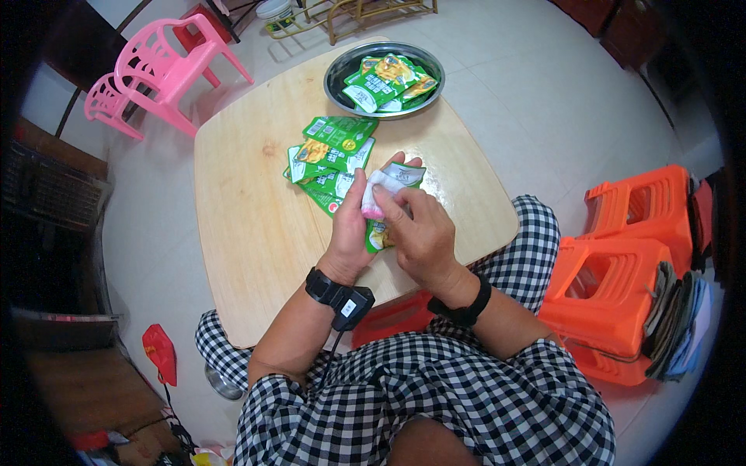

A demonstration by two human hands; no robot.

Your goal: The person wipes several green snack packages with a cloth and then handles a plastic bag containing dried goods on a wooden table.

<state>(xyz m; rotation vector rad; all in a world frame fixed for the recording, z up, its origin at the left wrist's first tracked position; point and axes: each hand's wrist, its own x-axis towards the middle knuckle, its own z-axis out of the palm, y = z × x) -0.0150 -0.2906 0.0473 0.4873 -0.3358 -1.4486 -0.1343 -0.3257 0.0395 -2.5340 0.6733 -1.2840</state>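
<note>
My left hand (348, 233) lies palm up beneath a green food packet (379, 236) and holds it over the wooden table (256, 233). Pinched in my right hand (422, 233) is a small white cloth (379, 195) with a pink edge, pressed against the packet's face. Part of the packet is hidden by the cloth and my right fingers. Just beyond my left hand, several green packets (335, 145) lie in a loose, overlapping pile. At the table's far edge a round metal bowl (332, 96) holds more of these packets.
Orange plastic stools (612, 291) stand at the right, with folded cloths (676, 326) at their side. Pink plastic chairs (169, 70) are at the upper left. A bamboo rack (361, 17) is beyond the table. A red item (159, 352) lies on the floor at the left.
</note>
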